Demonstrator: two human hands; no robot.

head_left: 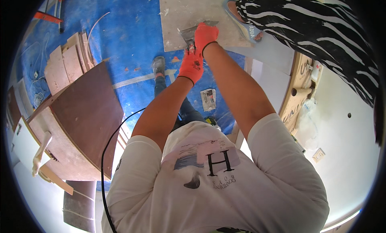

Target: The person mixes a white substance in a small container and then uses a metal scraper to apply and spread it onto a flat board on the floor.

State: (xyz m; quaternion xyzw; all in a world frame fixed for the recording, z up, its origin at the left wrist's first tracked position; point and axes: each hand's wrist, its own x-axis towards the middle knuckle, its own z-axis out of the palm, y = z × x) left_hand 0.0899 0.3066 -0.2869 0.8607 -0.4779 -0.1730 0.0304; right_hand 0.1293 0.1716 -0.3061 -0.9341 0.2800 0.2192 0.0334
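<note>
Red work gloves cover both my hands, which are close together over the near edge of a grey-beige board [177, 15]. My left hand [191, 67] is closed around the handle of a putty knife [187, 33], whose wide, smeared metal blade points away from me. Just beyond it and to the right, my right hand [206, 33] is closed on a second scraper [212, 23]. Only a strip of that scraper's grey blade shows past the fingers; its handle is hidden. The two tools are beside each other, and I cannot tell whether their blades touch.
Blue sheeting [132, 44] covers the floor. Another person's leg in black-and-white trousers [289, 19] and blue sandal [243, 21] is at upper right. Brown wooden panels [86, 116] stand at left, with an orange ladder [48, 16] beyond. A cardboard box [295, 92] lies along the right.
</note>
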